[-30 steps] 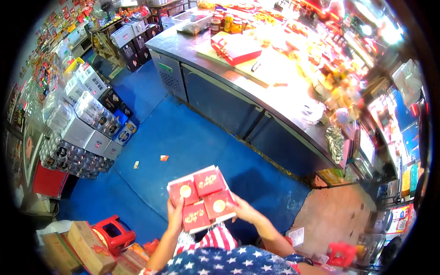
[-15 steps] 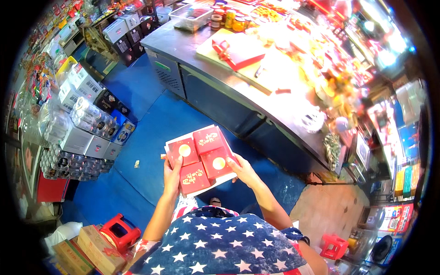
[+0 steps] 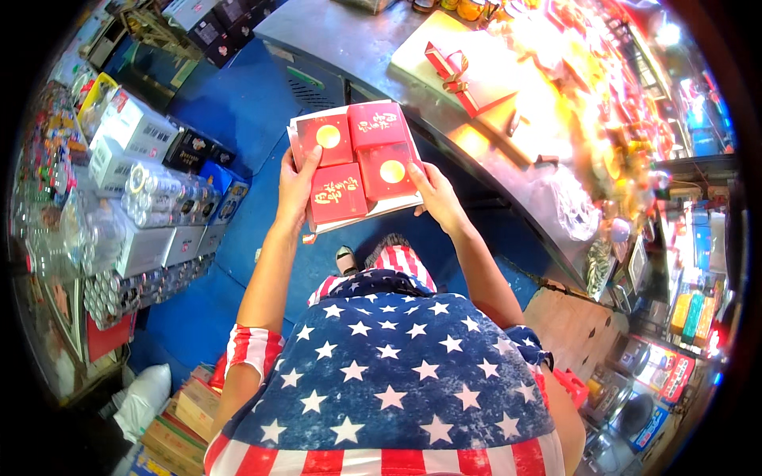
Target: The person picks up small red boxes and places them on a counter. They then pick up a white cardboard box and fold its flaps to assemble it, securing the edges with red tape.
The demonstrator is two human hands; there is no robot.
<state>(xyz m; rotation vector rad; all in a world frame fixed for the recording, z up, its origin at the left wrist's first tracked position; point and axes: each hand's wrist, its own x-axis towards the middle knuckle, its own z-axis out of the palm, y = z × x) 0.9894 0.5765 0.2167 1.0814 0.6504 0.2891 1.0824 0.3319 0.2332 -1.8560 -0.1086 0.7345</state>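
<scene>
A shallow white tray (image 3: 390, 210) holds several square red boxes (image 3: 386, 176), some with a yellow disc and others with gold lettering on top. My left hand (image 3: 297, 189) grips its left side, thumb resting over a red box. On the right edge, my right hand (image 3: 436, 193) holds it with the thumb on top. The fingers underneath are partly hidden. The tray is in the air over the blue floor, just short of the counter. A small red tag (image 3: 309, 239) hangs from its lower left corner.
A metal counter (image 3: 317, 36) runs from upper left to lower right. On it lies a cream and red gift box cover (image 3: 476, 99) with a ribbon bow. Cartons (image 3: 135, 127) and shrink-wrapped cans (image 3: 163, 194) are stacked at left. Cardboard boxes (image 3: 198, 404) stand at lower left.
Both hands have carried the tray farther from my body, up in the view, toward the counter. My body has moved forward. The grip looks the same.
</scene>
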